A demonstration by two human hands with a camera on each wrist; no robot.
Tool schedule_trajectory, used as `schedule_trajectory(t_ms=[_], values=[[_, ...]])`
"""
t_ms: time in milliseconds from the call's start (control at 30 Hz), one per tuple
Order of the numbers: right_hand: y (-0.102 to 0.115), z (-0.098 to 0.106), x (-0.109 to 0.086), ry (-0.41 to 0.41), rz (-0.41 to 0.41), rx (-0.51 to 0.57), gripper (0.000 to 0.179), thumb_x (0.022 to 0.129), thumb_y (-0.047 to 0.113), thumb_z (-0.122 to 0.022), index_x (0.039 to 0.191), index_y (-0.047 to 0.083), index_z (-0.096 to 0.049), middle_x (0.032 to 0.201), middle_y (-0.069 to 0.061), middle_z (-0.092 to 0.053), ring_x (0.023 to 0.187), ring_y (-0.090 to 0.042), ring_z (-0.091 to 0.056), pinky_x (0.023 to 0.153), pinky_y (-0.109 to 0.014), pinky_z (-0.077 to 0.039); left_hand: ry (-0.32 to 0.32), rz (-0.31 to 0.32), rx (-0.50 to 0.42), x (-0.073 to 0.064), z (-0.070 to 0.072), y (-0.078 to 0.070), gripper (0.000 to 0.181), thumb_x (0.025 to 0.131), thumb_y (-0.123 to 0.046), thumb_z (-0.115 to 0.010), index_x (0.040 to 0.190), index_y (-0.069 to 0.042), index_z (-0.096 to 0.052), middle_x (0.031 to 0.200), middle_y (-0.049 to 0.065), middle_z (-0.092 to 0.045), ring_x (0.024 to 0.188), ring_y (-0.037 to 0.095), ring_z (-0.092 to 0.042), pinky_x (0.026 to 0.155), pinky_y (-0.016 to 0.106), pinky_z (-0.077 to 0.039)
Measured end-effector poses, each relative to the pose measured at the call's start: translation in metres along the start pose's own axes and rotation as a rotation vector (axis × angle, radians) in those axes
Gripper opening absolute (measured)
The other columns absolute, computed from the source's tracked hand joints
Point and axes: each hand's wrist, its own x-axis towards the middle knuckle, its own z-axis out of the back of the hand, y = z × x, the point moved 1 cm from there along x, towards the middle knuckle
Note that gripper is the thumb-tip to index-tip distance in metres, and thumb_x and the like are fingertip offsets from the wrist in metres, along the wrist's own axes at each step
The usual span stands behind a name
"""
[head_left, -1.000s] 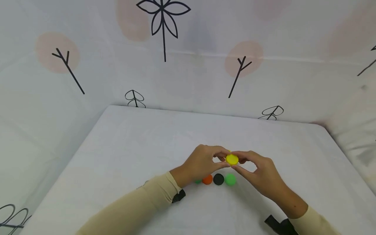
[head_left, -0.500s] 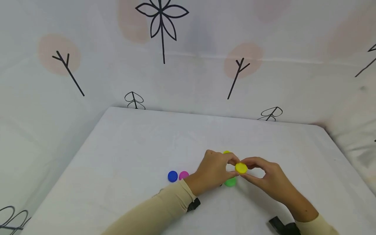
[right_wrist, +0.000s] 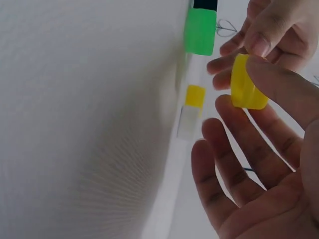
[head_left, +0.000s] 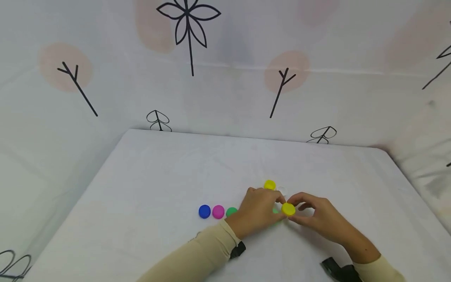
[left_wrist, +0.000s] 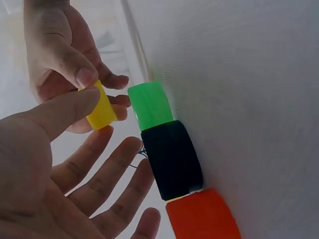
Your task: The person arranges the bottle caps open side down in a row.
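Note:
A small, round, thick yellow disc [head_left: 288,209] is held over the table between both hands. My left hand [head_left: 258,209] pinches it with thumb and index finger from the left, the other fingers spread loosely. From the right, my right hand [head_left: 322,219] pinches the same disc with thumb and index finger. In the wrist views the disc looks like a short cylinder. Just beneath it, a light green piece [left_wrist: 150,107] ends a row, beside a black piece [left_wrist: 172,159] and an orange piece [left_wrist: 202,216]. In the head view my left hand hides the black and orange ones.
The row's left end shows a blue piece [head_left: 204,211], a pink one [head_left: 218,212] and a darker green one [head_left: 231,212]. Behind the left hand lie another yellow piece [head_left: 269,185] and a whitish one [right_wrist: 189,122]. Patterned cloth [head_left: 225,94] rises behind the white table [head_left: 176,168].
Both hands have carried the yellow disc right and toward me, down near the light green piece. The blue and pink pieces and the second yellow one have come out from behind the left arm and hand.

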Motion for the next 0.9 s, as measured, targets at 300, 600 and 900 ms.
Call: schedule_trajectory(t_ms=[300,600,900], values=[[-0.004,-0.004,-0.001,0.108,-0.117,0.047,0.032,0.078,0.015,-0.085,0.104,0.017,-0.067,0.099,0.011,-0.068,0.087,-0.001,-0.060,0.075,-0.023,-0.055,0.058,-0.028,0.013,-0.001,-0.012,0.005,0.027,0.088,-0.040,-0.076,0.113,-0.029,-0.073,0.101,-0.020,-0.073,0.091,0.001,-0.064,0.083,0.029,-0.042],[-0.007,-0.003,0.000,0.177,-0.149,0.045,0.033,0.080,0.021,-0.085,0.107,0.015,-0.066,0.099,0.007,-0.067,0.088,-0.001,-0.059,0.073,-0.022,-0.054,0.121,-0.041,0.060,-0.004,-0.015,0.005,0.035,0.090,-0.046,-0.072,0.120,-0.028,-0.071,0.111,-0.015,-0.071,0.100,0.010,-0.062,0.086,0.033,-0.046],[-0.010,-0.007,-0.001,0.162,-0.167,0.050,0.034,0.078,0.022,-0.086,0.105,0.016,-0.066,0.095,0.008,-0.064,0.086,-0.003,-0.056,0.070,-0.021,-0.052,0.129,-0.054,0.098,-0.006,-0.014,0.005,0.033,0.091,-0.043,-0.072,0.120,-0.029,-0.071,0.115,-0.013,-0.070,0.102,0.009,-0.059,0.084,0.031,-0.045]])
